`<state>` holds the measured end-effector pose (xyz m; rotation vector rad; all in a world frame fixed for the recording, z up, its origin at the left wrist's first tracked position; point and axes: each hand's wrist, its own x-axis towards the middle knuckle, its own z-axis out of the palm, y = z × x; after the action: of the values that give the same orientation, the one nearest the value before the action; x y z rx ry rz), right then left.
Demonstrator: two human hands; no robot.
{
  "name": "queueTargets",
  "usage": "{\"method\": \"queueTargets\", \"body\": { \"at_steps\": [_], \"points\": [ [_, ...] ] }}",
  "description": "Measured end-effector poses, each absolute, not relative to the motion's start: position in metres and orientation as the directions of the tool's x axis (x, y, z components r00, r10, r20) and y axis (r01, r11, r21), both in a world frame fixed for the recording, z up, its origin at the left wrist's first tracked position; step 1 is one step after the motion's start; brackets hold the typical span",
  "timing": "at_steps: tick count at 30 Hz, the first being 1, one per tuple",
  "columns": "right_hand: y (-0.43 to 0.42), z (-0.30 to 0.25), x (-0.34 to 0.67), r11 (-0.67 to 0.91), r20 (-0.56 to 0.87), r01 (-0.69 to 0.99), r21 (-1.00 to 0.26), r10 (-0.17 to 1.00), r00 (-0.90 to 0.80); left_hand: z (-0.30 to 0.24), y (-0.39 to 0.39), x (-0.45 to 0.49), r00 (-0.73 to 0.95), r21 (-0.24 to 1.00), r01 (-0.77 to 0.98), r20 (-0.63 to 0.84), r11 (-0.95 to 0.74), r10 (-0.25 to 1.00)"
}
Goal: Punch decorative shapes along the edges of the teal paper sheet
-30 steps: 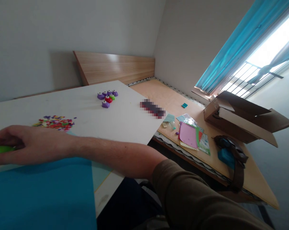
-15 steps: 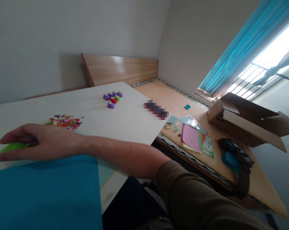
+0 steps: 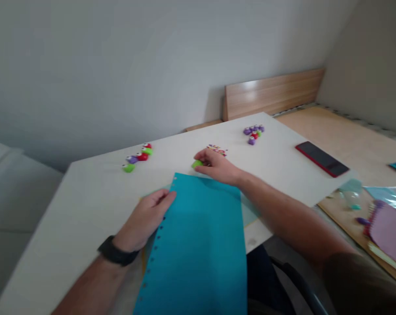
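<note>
A teal paper sheet (image 3: 198, 245) with a row of punched holes along its left edge lies on the white table (image 3: 70, 210) before me. My left hand (image 3: 148, 216), a black watch on its wrist, rests with curled fingers on the sheet's upper left edge. My right hand (image 3: 216, 166) is closed over a small green paper punch (image 3: 197, 164) at the sheet's far edge. Right behind that hand lies a small pile of coloured paper cut-outs (image 3: 217, 150).
A row of green, purple and red punches (image 3: 137, 157) sits at the far left, another cluster of punches (image 3: 254, 133) far right. A red-edged phone (image 3: 321, 159) lies near the table's right edge. Beyond it a wooden board (image 3: 349, 131) carries paper sheets and packets (image 3: 388, 218).
The view has swung left, bringing my left hand, the left row of punches and the sheet's punched edge into view. My right hand still covers the green punch.
</note>
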<state>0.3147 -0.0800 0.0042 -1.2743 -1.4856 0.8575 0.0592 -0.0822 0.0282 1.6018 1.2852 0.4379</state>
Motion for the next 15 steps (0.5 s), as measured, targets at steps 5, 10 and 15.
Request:
{"method": "queueTargets", "body": {
  "at_steps": [5, 10, 15],
  "points": [
    [-0.084, 0.002, 0.312, 0.223, 0.213, 0.242, -0.944, 0.975, -0.067, 0.012, -0.083, 0.06, 0.435, 0.89, 0.451, -0.29, 0.073, 0.852],
    [-0.087, 0.005, 0.308, 0.198, 0.181, 0.264, -0.944, 0.98, -0.089, 0.008, -0.082, 0.059, 0.481, 0.91, 0.411, -0.273, 0.06, 0.833],
    [-0.084, 0.004, 0.305, 0.196, 0.166, 0.304, -0.932, 0.978, -0.122, 0.009, -0.081, 0.06, 0.497, 0.907, 0.42, -0.233, 0.003, 0.836]
  ]
}}
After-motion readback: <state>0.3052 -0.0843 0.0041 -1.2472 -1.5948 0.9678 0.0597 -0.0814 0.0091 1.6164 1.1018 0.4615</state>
